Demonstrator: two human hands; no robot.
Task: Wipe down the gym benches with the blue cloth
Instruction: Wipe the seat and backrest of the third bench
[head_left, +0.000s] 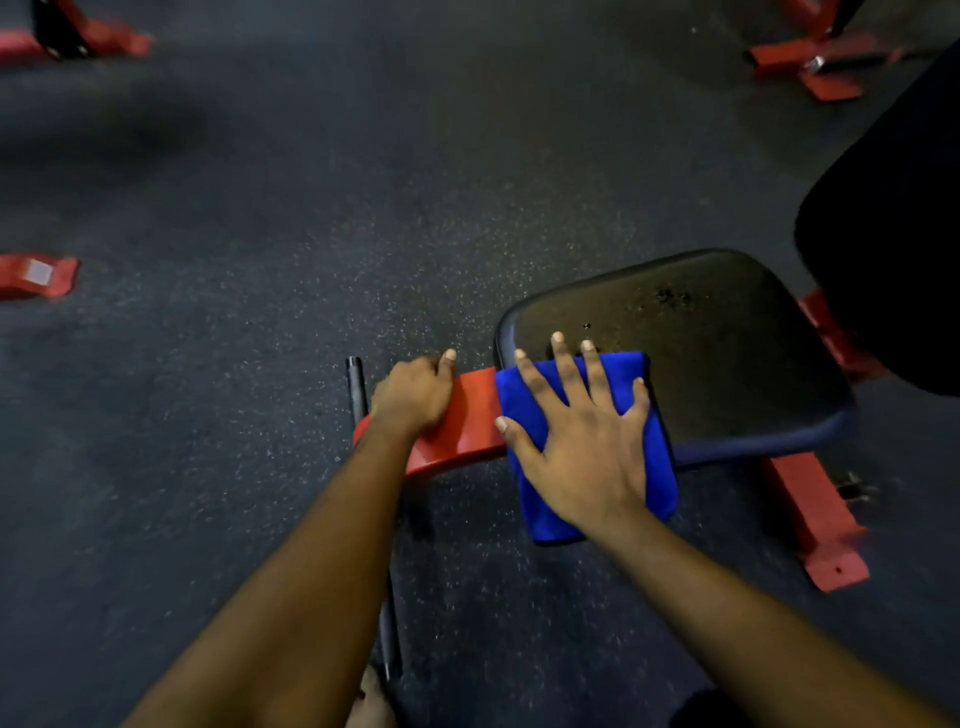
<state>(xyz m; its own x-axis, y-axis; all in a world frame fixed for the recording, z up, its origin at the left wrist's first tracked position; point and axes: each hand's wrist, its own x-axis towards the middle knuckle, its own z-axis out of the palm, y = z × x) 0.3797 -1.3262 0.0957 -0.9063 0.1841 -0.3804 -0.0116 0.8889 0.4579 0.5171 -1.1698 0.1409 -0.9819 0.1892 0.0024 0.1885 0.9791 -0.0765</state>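
Two hands in play; pressing the right hand (587, 441) flat on the folded blue cloth (527, 400), fingers straight and splayed, gripping nothing; bracing with the left hand (415, 395), fingers curling over the far edge of the red frame beam (467, 421) just left of the cloth. Lying at the near-left corner of the black seat pad (717, 343), cloth partly on the vinyl, lower part draping off the near edge toward the floor (234, 260). Noting bare pad stretching ahead and to the right of the fingertips, long axis seeming to run toward the dark backrest pad (893, 223); speckled marks (672, 297) showing out beyond the middle finger. Judging the coming stroke as a push away and rightward along that axis; right hand being the nearer, on the cloth; left hand off the pad entirely. Risking a bunched cloth if the overhanging part catches on the pad edge.
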